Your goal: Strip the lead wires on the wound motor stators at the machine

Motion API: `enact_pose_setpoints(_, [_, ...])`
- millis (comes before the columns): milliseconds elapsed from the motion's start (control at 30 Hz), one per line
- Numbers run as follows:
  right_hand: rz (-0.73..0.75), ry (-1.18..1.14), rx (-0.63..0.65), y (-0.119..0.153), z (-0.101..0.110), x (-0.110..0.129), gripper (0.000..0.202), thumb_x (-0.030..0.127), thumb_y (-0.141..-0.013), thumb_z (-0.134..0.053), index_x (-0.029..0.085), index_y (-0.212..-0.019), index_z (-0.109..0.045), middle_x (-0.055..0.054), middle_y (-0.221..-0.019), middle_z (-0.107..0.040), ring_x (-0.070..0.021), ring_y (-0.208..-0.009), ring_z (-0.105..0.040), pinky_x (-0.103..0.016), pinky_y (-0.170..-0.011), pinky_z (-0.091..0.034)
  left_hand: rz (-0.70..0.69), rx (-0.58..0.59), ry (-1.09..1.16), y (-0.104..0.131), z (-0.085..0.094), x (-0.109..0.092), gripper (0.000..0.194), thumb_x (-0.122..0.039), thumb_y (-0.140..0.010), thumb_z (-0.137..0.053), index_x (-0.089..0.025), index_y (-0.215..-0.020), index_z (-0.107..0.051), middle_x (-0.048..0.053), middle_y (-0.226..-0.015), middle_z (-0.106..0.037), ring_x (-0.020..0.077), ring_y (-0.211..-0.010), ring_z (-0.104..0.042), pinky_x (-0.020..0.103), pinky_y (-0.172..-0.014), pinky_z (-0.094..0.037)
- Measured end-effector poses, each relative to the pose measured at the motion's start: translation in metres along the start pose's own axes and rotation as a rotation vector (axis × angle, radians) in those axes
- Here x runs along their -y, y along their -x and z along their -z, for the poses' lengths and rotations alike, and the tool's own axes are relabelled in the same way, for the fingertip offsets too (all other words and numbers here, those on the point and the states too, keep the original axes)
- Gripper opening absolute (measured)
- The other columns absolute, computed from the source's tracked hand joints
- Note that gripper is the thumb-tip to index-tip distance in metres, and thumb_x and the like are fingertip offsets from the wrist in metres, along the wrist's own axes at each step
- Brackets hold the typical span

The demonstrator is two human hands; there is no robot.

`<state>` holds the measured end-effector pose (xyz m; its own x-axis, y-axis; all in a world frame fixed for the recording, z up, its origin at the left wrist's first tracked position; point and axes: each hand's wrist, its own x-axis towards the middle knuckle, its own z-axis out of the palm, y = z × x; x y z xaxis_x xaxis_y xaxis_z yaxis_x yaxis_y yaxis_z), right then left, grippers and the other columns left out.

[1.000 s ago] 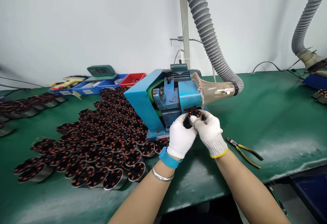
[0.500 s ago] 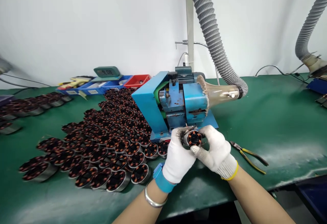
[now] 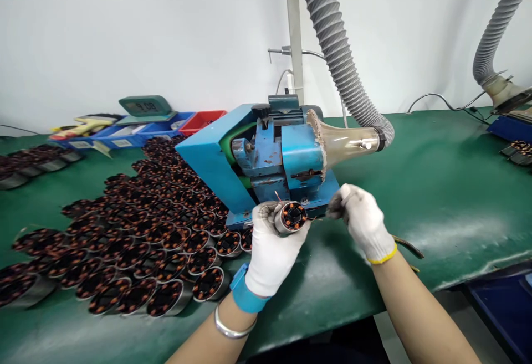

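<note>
A round metal stator [image 3: 292,216] with dark copper windings and loose wire ends sits in my gloved left hand [image 3: 274,247], its wound face turned up toward me. My gloved right hand [image 3: 361,220] is off to the right of the stator, fingers curled together near the wire ends; whatever they may pinch is too small to make out. Just behind both hands stands a blue belt machine [image 3: 301,153]. Many similar stators [image 3: 166,236] cover the bench to the left of my left hand.
Yellow-handled pliers [image 3: 409,246] lie partly hidden behind my right hand. A grey hose [image 3: 338,48] runs down to the machine's clear funnel [image 3: 349,141]. Blue bins [image 3: 141,138], a red bin [image 3: 203,122] and a clock [image 3: 145,107] stand at the back left.
My right hand has let go of the stator and moved away to the right, now partly covering the pliers. My left hand still holds the stator. The view has shifted a little.
</note>
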<state>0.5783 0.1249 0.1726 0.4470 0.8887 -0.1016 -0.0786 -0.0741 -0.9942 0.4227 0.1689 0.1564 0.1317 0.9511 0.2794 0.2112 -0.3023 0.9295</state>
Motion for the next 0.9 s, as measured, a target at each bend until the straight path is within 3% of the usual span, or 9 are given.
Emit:
enact_pose_setpoints(67, [-0.008,0.200,0.206,0.005,-0.004,0.001,0.025,0.041,-0.083,-0.057,0.021,-0.068,-0.058,0.002,-0.060,-0.059,-0.0125,-0.055,-0.054,-0.024,-0.053,-0.043,-0.006,-0.002,-0.025,0.000,0.001,0.001,0.049,-0.027,-0.065,-0.072,-0.022,-0.105,-0.043,0.004,-0.096,-0.063,0.0188,-0.086,-0.067,0.035,-0.082,-0.056])
enact_pose_setpoints(133, [0.010,0.226,0.299,0.007,-0.005,0.000,0.023,0.040,-0.081,-0.059,0.021,-0.069,-0.058,0.003,-0.061,-0.059,-0.0117,-0.056,-0.053,-0.022,-0.054,-0.043,-0.018,0.073,-0.074,0.000,0.002,0.002,0.047,-0.028,-0.067,-0.070,-0.021,-0.108,-0.048,0.006,-0.102,-0.064,0.0207,-0.091,-0.067,0.036,-0.085,-0.056])
enact_pose_setpoints(267, [0.050,-0.144,0.042,-0.004,0.006,-0.005,0.031,0.046,-0.082,-0.055,0.021,-0.065,-0.052,0.002,-0.062,-0.057,-0.0120,-0.055,-0.055,-0.026,-0.059,-0.051,-0.018,0.185,-0.131,0.003,0.004,0.000,0.037,-0.028,-0.069,-0.070,-0.020,-0.102,-0.054,0.005,-0.095,-0.067,0.0213,-0.088,-0.068,0.037,-0.085,-0.056])
enact_pose_setpoints(333, [0.054,-0.121,-0.016,-0.008,0.009,-0.006,0.033,0.049,-0.081,-0.055,0.021,-0.065,-0.052,0.001,-0.062,-0.057,-0.0136,-0.056,-0.057,-0.028,-0.060,-0.053,0.044,0.184,-0.058,0.006,0.003,-0.002,0.046,-0.028,-0.071,-0.068,-0.020,-0.112,-0.051,0.006,-0.099,-0.067,0.0214,-0.091,-0.068,0.037,-0.087,-0.056])
enact_pose_setpoints(433, [0.025,0.158,0.119,0.000,0.000,-0.007,0.027,0.045,-0.074,-0.067,0.021,-0.084,-0.063,-0.001,-0.075,-0.066,-0.0186,-0.069,-0.064,-0.032,-0.065,-0.055,0.122,0.243,0.119,0.009,0.002,-0.002,0.058,-0.032,-0.077,-0.062,-0.021,-0.130,-0.041,0.011,-0.124,-0.063,0.0231,-0.113,-0.063,0.038,-0.097,-0.053])
enact_pose_setpoints(500, [0.122,0.255,0.145,0.010,-0.014,-0.009,0.043,0.039,-0.068,-0.074,0.021,-0.105,-0.063,-0.005,-0.097,-0.069,-0.0230,-0.089,-0.066,-0.036,-0.080,-0.056,0.125,0.251,0.190,0.009,0.001,0.000,0.056,-0.035,-0.080,-0.060,-0.020,-0.131,-0.042,0.013,-0.132,-0.059,0.0241,-0.121,-0.059,0.039,-0.102,-0.050])
enact_pose_setpoints(600, [0.320,0.239,0.065,0.018,-0.030,-0.015,0.050,0.035,-0.073,-0.069,0.019,-0.120,-0.059,-0.010,-0.117,-0.063,-0.0249,-0.110,-0.060,-0.040,-0.099,-0.049,0.146,0.190,0.227,0.004,-0.003,0.002,0.055,-0.035,-0.074,-0.068,-0.018,-0.122,-0.047,0.013,-0.121,-0.066,0.0251,-0.110,-0.065,0.040,-0.098,-0.053])
enact_pose_setpoints(700, [0.392,0.192,0.077,0.013,-0.034,-0.018,0.047,0.033,-0.082,-0.061,0.018,-0.127,-0.057,-0.011,-0.123,-0.060,-0.0232,-0.116,-0.058,-0.038,-0.104,-0.047,0.172,0.126,0.232,-0.003,-0.006,0.001,0.054,-0.033,-0.067,-0.074,-0.017,-0.113,-0.051,0.011,-0.108,-0.071,0.0245,-0.099,-0.069,0.040,-0.092,-0.056])
enact_pose_setpoints(900, [0.266,0.079,0.203,-0.008,-0.034,-0.016,0.048,0.031,-0.083,-0.060,0.016,-0.129,-0.056,-0.010,-0.125,-0.062,-0.0218,-0.116,-0.060,-0.036,-0.105,-0.048,0.144,0.055,0.156,-0.014,-0.010,-0.007,0.048,-0.036,-0.068,-0.073,-0.015,-0.108,-0.057,0.009,-0.096,-0.073,0.0228,-0.087,-0.070,0.037,-0.082,-0.058])
